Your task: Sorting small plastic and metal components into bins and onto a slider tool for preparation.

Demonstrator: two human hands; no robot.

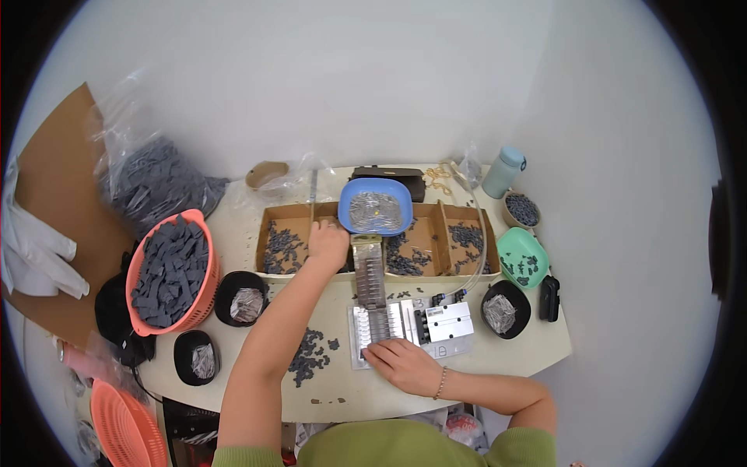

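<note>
My left hand [328, 243] reaches over the long cardboard tray [303, 276], beside the blue bowl [346, 222] of thin metal pins. Its fingers bend down into a tray compartment, and what they hold, if anything, is hidden. My right hand [405, 367] rests with outstretched fingers on the near edge of a metal fixture [359, 323]; no held part shows. A slotted clear chute [369, 276] runs from below the bowl down to the fixture. Small dark grey plastic parts [310, 356] lie loose on the table left of the fixture.
At the left stand a coral basket [204, 300] of grey pieces and two black bowls [226, 300] [183, 362] of pins. Another black bowl [523, 315], a green tray [537, 241] and a blue bottle [504, 173] are at the right. An air hose [482, 241] curves to the fixture.
</note>
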